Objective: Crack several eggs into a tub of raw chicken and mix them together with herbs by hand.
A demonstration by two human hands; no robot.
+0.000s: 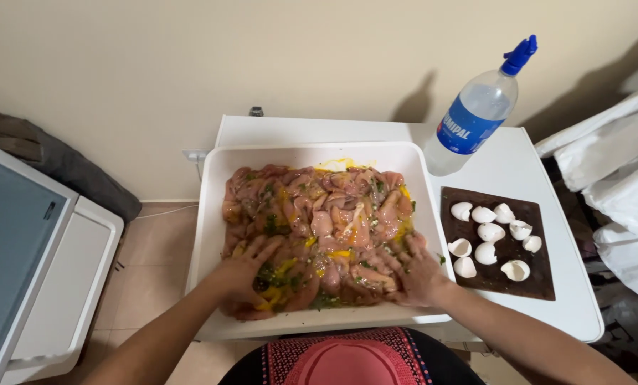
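A large white rectangular tub holds several pieces of raw chicken coated with chopped green herbs and yellow egg yolk. My left hand lies flat on the meat at the front left, fingers spread. My right hand presses into the meat at the front right, fingers spread too. Neither hand closes around a piece.
The tub sits on a small white table. Right of it a dark brown board carries several empty eggshell halves. A clear plastic bottle with a blue cap stands behind. White bags are at the right, a white appliance at the left.
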